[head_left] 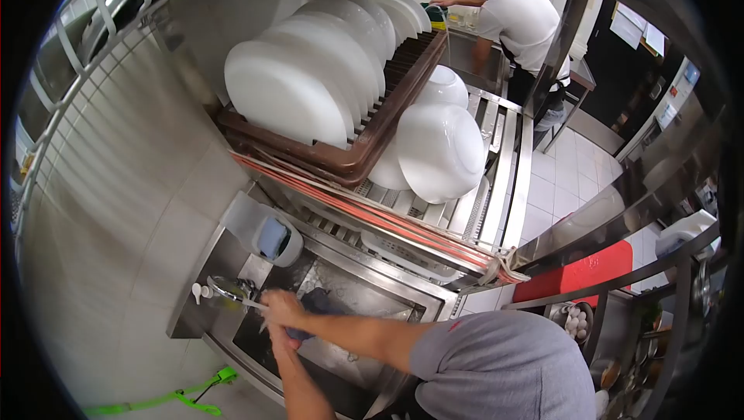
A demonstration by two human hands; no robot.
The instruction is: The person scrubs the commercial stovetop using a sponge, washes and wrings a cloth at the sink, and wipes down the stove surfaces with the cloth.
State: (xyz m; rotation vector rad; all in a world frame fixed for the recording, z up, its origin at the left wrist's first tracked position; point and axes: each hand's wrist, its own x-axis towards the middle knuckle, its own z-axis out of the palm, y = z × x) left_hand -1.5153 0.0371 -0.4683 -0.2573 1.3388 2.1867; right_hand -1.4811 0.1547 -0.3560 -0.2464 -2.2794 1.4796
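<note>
Beside the faucet (229, 290), over the steel sink (364, 284), my left hand (280, 342) and my right hand (284, 310) are close together. Both look blurred, and their fingers are too smeared to read. A dark grey-blue cloth (316, 304) hangs or lies just beyond the hands; whether either hand grips it cannot be made out. A white container (283, 249) with a blue-grey item (273, 235) inside stands at the sink's back edge.
White plates (287, 87) stand in a brown rack (360, 158) above the sink, with white bowls (442, 153) beside it. A person (523, 21) in white works at the far sink. A red board (577, 271) and eggs (576, 321) are at right.
</note>
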